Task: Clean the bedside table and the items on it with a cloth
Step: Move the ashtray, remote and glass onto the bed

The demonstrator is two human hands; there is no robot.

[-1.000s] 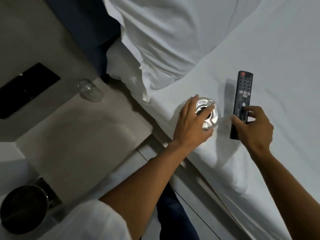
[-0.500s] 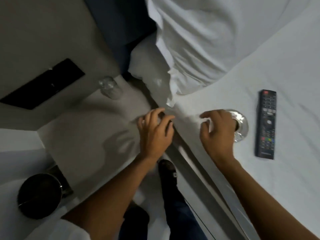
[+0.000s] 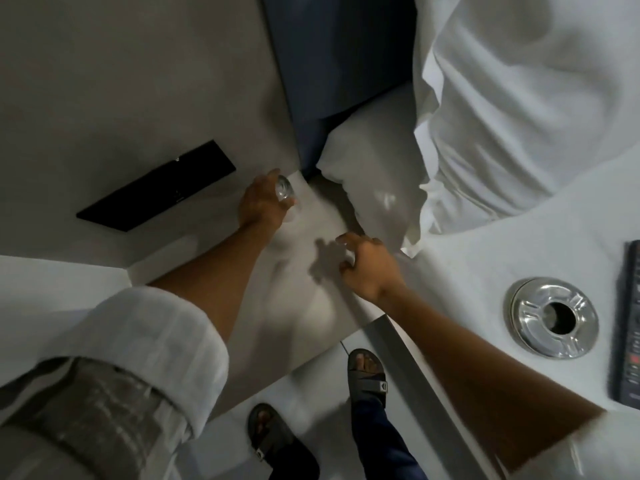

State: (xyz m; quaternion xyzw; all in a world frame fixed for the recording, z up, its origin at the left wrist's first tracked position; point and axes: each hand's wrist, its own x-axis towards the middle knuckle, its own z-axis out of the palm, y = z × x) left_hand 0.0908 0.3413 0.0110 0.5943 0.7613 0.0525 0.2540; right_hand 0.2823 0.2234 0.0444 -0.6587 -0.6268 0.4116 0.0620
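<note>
Step in hand looks like clearing the bedside table (image 3: pixel 304 306) so its top can be wiped; the left hand (image 3: pixel 261 206) is wrapped around a small clear drinking glass (image 3: pixel 284 192) at the table's far corner, next to the wall; whether the glass is lifted or on the top, cannot tell; right hand (image 3: pixel 369 268) hovers over the table's bed-side edge, fingers loosely curled, holding nothing; no cloth visible in either hand, so next move probably needs the glass carried off to the bed, then a cloth fetched; table top flat, matte, pale grey, square-cornered; glass smooth, transparent, cylindrical; beyond the table on the white sheet (image 3: pixel 485 271), a round shiny metal ashtray (image 3: pixel 553 322) with a centre hole, and a black remote control (image 3: pixel 631 323) at frame edge; soft wrinkled pillow (image 3: pixel 374 188) overhangs the table.
</note>
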